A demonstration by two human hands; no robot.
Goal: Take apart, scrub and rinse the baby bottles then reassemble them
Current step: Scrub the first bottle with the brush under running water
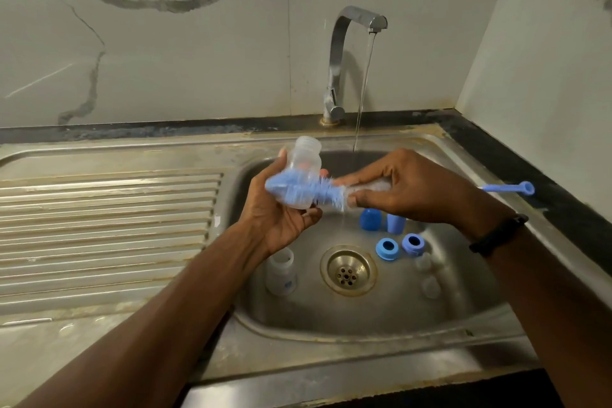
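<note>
Marble-veined wall behind, steel sink (463,156) below, ridged draining board (109,215) well left of both hands. Left hand (281,209) wrapped around a clear bottle (303,172), neck tilted up and away, held over the basin. Laid across the bottle's outside, a blue brush (298,190), its bristles touching the plastic. Right hand (407,189) closed on the brush stem just beside the bristles, handle end (526,189) sticking out past the wrist with its dark band (500,233). Tap (351,53) running behind, between the hands, stream falling clear of the bottle. Below the left wrist, a second bottle (281,272) standing in the basin; drain (347,270) between the arms. Under the right hand, two blue caps (371,219) and two blue rings (387,248); two clear teats (430,286) nearer still, faint.

Scrubbing step, by the look: parts all separated, outside of the first bottle being brushed. Next, probably bristles into the neck, then bottle under the stream; a firm grip needed on wet plastic.
</note>
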